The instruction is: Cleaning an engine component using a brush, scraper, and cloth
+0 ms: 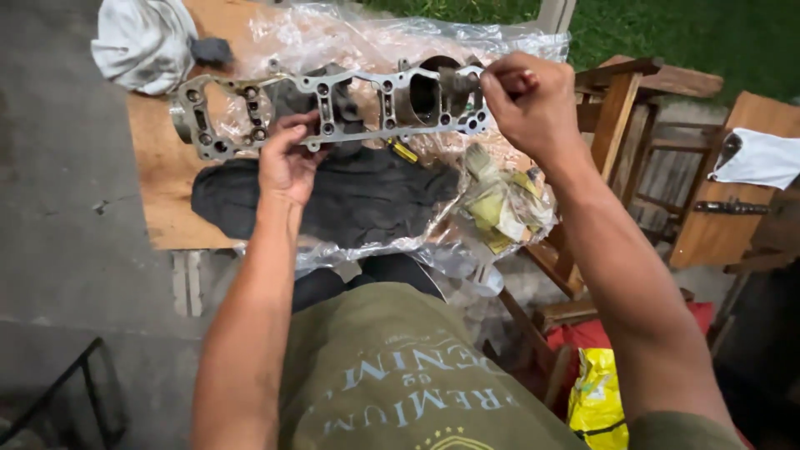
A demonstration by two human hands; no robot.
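Left hand: your left hand (287,158) grips the lower edge of a long grey metal engine casting (329,104) near its middle, thumb and fingers pinched on the metal.
Right hand: your right hand (525,104) is closed at the casting's right end, fingertips pinched together on something small at the top rim; what it pinches is too small to tell.
Casting: it is held up level above the surface, running left to right, with a row of large round bores and many small bolt holes along its flange. The right-hand bores are clearly seen; the left end hangs free of either hand.
Surface: a bare wooden board (162,179) lies under the casting, resting on grey concrete (58,208).
Plastic sheet: crumpled clear plastic (350,37) covers much of the board beneath and behind the casting.
Dark cloth: a black rag (367,200) lies on the plastic, just below your left hand.
Wad: a crumpled yellowish cloth (500,208) sits under your right wrist, at the plastic's right edge.
White cloth: a pale rag (142,42) lies at the board's far left corner.
Right side: wooden furniture (625,100) stands beside the board, with grass (683,33) beyond it.
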